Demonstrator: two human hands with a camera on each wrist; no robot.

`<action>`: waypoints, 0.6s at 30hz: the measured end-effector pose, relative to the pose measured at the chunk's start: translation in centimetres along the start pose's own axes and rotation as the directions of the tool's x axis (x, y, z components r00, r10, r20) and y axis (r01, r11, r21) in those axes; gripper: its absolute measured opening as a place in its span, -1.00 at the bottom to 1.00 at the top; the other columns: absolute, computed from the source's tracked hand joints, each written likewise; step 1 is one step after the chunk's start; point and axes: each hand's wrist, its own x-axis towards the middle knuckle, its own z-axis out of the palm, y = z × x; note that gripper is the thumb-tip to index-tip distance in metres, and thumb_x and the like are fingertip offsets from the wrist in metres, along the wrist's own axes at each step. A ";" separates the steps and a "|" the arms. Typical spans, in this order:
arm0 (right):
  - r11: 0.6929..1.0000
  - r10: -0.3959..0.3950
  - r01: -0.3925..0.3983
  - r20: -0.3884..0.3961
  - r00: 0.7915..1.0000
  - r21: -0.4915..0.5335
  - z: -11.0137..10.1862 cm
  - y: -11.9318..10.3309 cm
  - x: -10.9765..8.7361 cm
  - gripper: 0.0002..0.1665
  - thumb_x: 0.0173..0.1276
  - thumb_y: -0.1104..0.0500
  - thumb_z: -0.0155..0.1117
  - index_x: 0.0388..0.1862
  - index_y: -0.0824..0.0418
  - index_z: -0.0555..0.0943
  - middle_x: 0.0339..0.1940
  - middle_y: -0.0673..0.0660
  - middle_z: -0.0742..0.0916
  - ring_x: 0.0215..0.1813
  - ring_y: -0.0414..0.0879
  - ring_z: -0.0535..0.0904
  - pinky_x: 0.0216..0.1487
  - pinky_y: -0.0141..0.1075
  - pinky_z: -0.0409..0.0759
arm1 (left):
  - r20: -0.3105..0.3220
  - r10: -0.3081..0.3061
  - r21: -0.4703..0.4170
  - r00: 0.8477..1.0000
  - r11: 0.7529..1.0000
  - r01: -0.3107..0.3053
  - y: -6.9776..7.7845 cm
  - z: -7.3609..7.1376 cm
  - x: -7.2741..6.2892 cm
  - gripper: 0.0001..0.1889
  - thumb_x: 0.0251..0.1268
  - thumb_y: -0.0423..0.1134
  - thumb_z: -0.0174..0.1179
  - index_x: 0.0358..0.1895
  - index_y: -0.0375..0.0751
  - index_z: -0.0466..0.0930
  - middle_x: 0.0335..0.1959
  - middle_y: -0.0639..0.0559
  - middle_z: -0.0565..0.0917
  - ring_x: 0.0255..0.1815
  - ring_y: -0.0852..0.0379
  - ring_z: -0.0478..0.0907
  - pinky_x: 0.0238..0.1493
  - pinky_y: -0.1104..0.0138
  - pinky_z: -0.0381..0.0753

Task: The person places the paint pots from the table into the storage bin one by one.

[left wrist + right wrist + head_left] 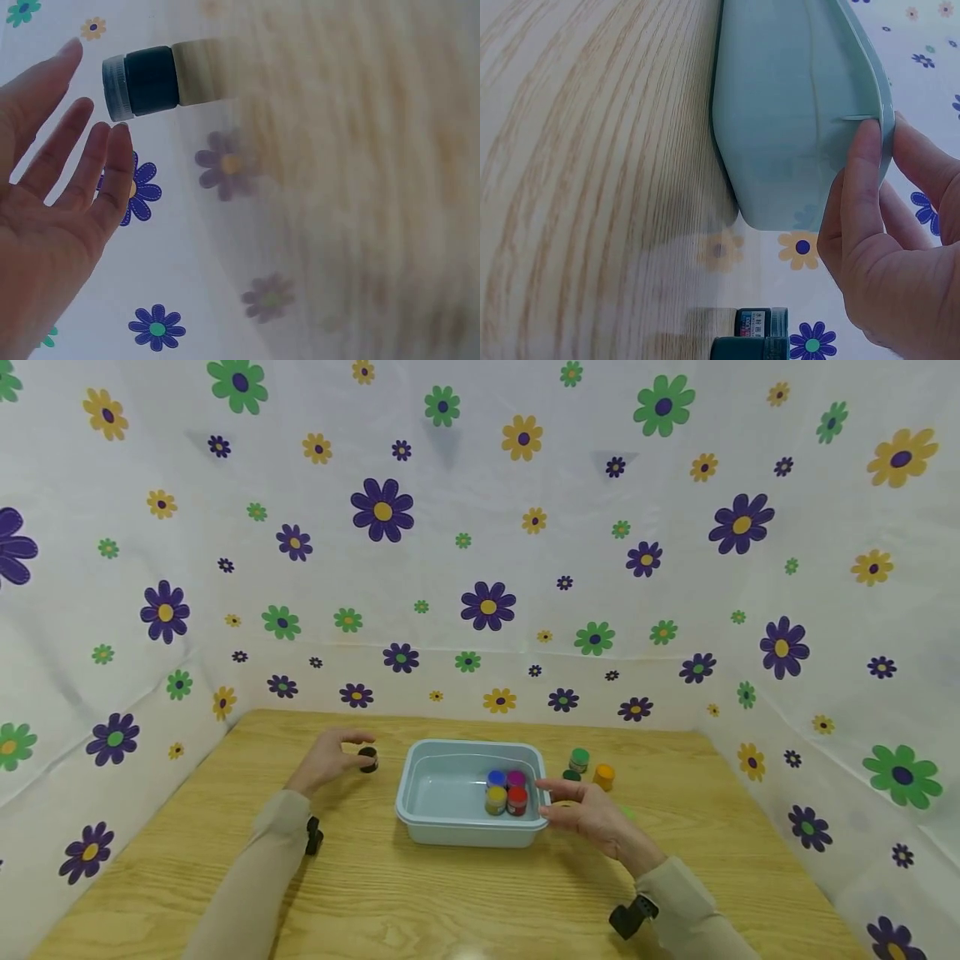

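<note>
A person's two hands are well apart over a wood-grain bench [465, 902], on either side of a pale blue tub [442, 793]. The left hand [330, 764] has thumb and fingers spread at a small dark jar [367, 761], which stands on the bench left of the tub; whether fingertips touch it cannot be told. The right hand [588, 817] pinches the tub's right rim between thumb and fingers.

Inside the tub, clustered at its right end, are a blue jar [496, 778], a purple jar [516, 778], a yellow jar [496, 802] and a red jar [517, 802]. Beyond the right hand stand a green jar [579, 760], a dark green jar [572, 775] and an orange jar [603, 777]. That hand partly blocks the head view of something light green [627, 813]. The tub stands between the dark jar and this group. A flowered sheet [442, 568] hangs behind and at both sides.
</note>
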 end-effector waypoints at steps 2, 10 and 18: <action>1.000 0.003 -0.003 0.000 1.000 0.009 -0.1 0.0 0.0 -0.30 0.29 0.17 0.40 0.38 0.29 0.43 0.27 0.35 0.40 -0.13 -0.11 0.59 0.06 -0.26 0.70 | 0.016 -0.026 -0.019 1.000 0.999 0.026 -0.2 0.1 0.2 -0.52 0.18 -0.25 0.38 0.19 -0.25 0.58 0.24 -0.28 0.55 0.31 -0.29 0.39 0.36 -0.24 0.30; 1.000 -0.005 0.005 0.007 1.000 0.026 -0.1 0.2 0.1 -0.31 0.30 0.19 0.39 0.38 0.30 0.42 0.29 0.38 0.37 -0.12 -0.12 0.59 0.09 -0.24 0.69 | 0.075 -0.033 -0.080 0.997 0.996 0.039 -1.3 0.2 1.0 -0.51 0.19 -0.34 0.36 0.21 -0.35 0.54 0.21 -0.31 0.57 0.25 -0.28 0.47 0.34 -0.15 0.41; 0.999 -0.010 0.010 0.011 1.000 0.039 -0.1 0.2 0.0 -0.31 0.30 0.20 0.39 0.38 0.31 0.42 0.26 0.36 0.38 -0.13 -0.13 0.58 0.06 -0.28 0.70 | 0.124 -0.022 -0.084 0.992 0.996 0.033 -1.7 0.5 1.3 -0.48 0.15 -0.49 0.32 0.23 -0.39 0.50 0.20 -0.36 0.55 0.17 -0.26 0.54 0.27 -0.06 0.52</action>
